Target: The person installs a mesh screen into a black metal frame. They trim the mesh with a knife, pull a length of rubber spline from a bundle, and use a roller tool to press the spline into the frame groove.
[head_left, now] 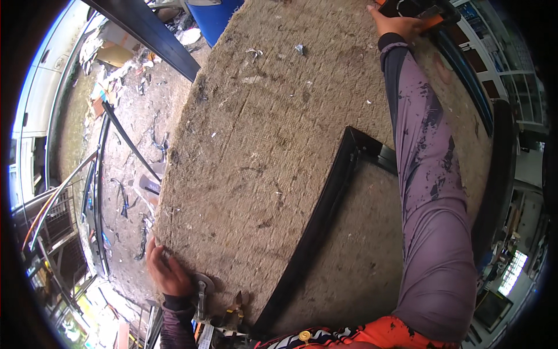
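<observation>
My right hand [396, 26] reaches to the far right edge of the carpeted worktable [261, 134]. Its fingers close around a black-and-orange tool [435, 20], partly cut off by the picture's top, so its exact kind is unclear. At the near left, my left hand [168, 272] rests on the table's edge, fingers apart and holding nothing. Beside it lies a metal tool with a round disc [203, 285], and a little to the right are pliers with yellow handles [235, 314]. A black mitred frame [317, 227] lies across the table, partly hidden under my right arm.
A long dark bar [148, 38] meets the table's far left edge near a blue bin [212, 20]. Black strips [131, 139] and scraps litter the floor on the left. Another dark profile [465, 81] runs along the right side. Small scraps dot the carpet.
</observation>
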Demonstrator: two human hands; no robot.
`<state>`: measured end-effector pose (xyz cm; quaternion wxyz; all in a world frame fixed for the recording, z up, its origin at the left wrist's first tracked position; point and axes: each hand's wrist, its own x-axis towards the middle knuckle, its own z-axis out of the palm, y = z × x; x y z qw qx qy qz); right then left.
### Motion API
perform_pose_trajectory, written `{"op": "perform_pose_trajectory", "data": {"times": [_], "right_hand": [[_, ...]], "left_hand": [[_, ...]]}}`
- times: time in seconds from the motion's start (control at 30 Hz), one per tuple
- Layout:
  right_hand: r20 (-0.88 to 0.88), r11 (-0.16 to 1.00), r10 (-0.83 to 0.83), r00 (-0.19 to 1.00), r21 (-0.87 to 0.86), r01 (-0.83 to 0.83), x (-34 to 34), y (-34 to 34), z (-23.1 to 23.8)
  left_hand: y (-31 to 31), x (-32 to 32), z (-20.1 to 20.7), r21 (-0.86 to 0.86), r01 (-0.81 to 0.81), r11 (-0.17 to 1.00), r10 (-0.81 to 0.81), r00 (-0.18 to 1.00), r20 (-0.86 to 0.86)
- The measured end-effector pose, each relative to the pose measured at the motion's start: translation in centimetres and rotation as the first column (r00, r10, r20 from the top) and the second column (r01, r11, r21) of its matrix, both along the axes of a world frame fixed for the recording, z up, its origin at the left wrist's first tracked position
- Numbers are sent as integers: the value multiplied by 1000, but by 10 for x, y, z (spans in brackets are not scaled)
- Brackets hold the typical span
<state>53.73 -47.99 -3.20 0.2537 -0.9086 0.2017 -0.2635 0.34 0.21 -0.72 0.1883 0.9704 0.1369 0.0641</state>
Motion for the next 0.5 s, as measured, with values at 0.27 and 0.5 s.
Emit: {"op": "perform_pose_trajectory", "data": {"times": [0.27, 0.5], "right_hand": [[-149, 973, 229, 962, 17, -229, -89, -16, 16], [8, 689, 565, 825, 546, -477, -497, 8, 91]], "left_hand": [[2, 2, 12, 20, 44, 999, -44, 999, -9], [0, -3, 8, 39, 39, 998, -41, 999, 33]]}}
